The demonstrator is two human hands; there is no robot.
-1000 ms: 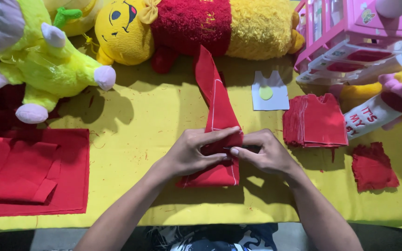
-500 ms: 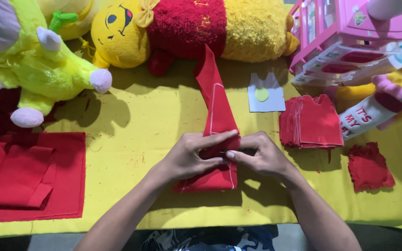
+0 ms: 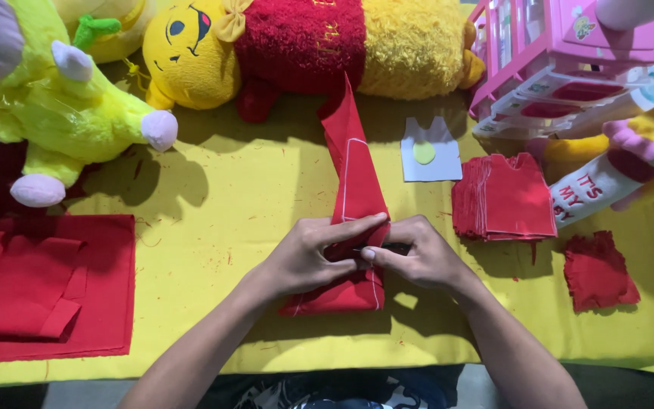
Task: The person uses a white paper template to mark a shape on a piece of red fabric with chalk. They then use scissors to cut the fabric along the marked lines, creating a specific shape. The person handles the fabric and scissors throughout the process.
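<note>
the left hand and the right hand both pinch a long folded piece of red felt cloth in the middle of the yellow counter. a stack of cut red felt shirt shapes lies near the right hand. a yellow plush bear in a red top lies at the far edge.

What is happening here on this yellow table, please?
A person works with both bare hands on a long red felt strip marked with white lines, lying on the yellow tablecloth. The left hand presses the strip down; the right hand pinches it beside a thin dark tool. A stack of red cut felt shirt shapes lies to the right, folded red felt sheets to the left, plush toys behind.
</note>
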